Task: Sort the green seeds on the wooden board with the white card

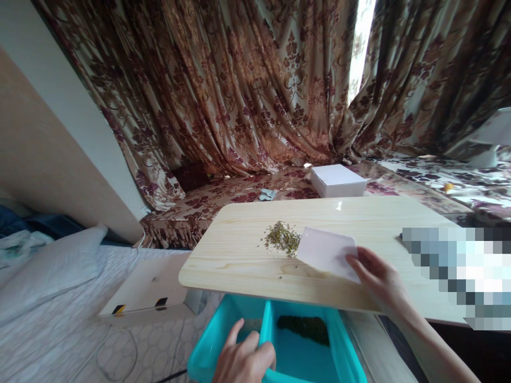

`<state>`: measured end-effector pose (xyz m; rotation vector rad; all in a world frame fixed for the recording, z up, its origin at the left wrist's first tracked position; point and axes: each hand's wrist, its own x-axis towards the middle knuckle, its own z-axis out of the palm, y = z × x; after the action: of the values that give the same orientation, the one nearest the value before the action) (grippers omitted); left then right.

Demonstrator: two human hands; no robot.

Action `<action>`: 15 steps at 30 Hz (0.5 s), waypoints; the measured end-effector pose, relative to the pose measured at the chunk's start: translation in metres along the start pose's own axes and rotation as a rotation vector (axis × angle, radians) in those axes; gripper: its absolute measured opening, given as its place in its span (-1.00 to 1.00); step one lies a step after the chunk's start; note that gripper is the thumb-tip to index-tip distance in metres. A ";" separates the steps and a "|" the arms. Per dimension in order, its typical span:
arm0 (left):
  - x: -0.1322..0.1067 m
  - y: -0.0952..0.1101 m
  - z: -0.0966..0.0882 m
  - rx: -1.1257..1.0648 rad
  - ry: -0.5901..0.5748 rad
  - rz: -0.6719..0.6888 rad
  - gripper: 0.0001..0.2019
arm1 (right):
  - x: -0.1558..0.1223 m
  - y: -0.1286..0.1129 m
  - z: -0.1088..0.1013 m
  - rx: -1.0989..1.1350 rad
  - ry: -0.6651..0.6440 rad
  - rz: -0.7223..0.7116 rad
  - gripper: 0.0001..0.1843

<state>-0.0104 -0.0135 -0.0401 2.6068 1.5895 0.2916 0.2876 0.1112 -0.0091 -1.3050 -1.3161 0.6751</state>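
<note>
My right hand (377, 271) grips a thin white rectangular sheet (327, 250) by its right end, thumb on top. The sheet's left edge lies against a loose pile of small green-yellow granules (282, 236) on the pale wooden tabletop (239, 266). Below the table's front edge is a teal bin (347, 346) split by a divider. My left hand (244, 359) is at the divider, its fingers curled around it and one finger pointing into the left compartment. Dark green granules (305, 327) lie at the back of the right compartment; the left one is partly hidden.
A white box (338, 180) and a small bluish cloth (267, 194) lie on the flowered ledge behind the table. A pixelated device (459, 271) stands at the table's right. Left of the table, a flat white carton (151, 282) rests on the bed.
</note>
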 end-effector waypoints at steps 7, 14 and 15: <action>0.001 -0.004 0.004 0.050 -0.029 0.023 -0.92 | 0.007 0.003 0.000 0.026 0.035 0.011 -0.74; 0.000 -0.004 0.004 0.050 -0.030 0.026 -0.91 | 0.008 0.001 0.005 0.024 0.015 0.020 -0.71; 0.000 -0.003 0.002 0.031 -0.018 0.017 -0.90 | 0.008 0.000 0.004 0.027 0.008 0.024 -0.70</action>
<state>-0.0131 -0.0123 -0.0431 2.6395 1.5796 0.2455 0.2852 0.1194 -0.0079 -1.3023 -1.2824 0.7019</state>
